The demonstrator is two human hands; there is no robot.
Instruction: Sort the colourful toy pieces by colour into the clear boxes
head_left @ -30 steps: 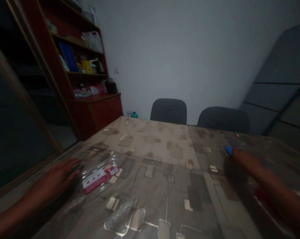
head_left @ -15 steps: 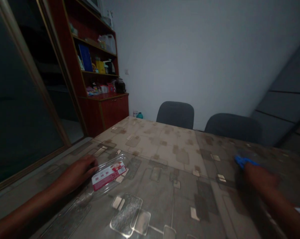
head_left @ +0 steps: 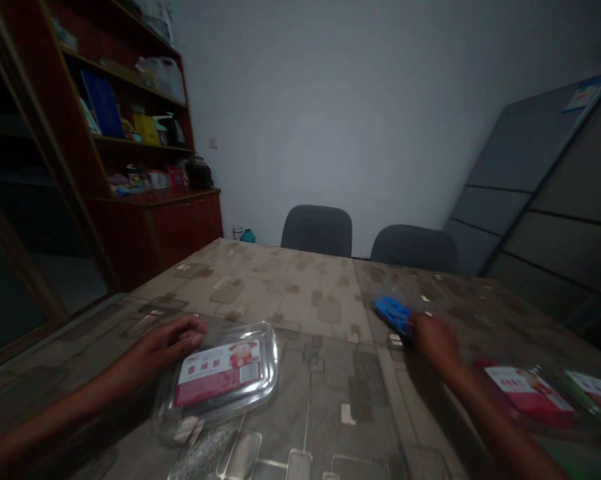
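A clear plastic container (head_left: 268,363) with a pink and white label lies on the patterned table to the left. My left hand (head_left: 175,340) is at its far left edge, with the fingers loosely bent and the thumb apart from them; whether it touches the container is hard to tell. Over the right half of the table, my right hand (head_left: 435,340) is closed on a blue item (head_left: 393,312) with a dark lower edge. Blur hides its exact kind.
Two more clear packs lie at the right, one with a pink label (head_left: 528,390) and one with greenish contents (head_left: 595,390). Two grey chairs (head_left: 316,230) stand beyond the table (head_left: 330,280). A red shelf cabinet (head_left: 180,227) is at the back left.
The view has turned to the right. My right hand has brought the blue item inward, closer to the middle of the table. The left hand stays by the container, which shows more fully.
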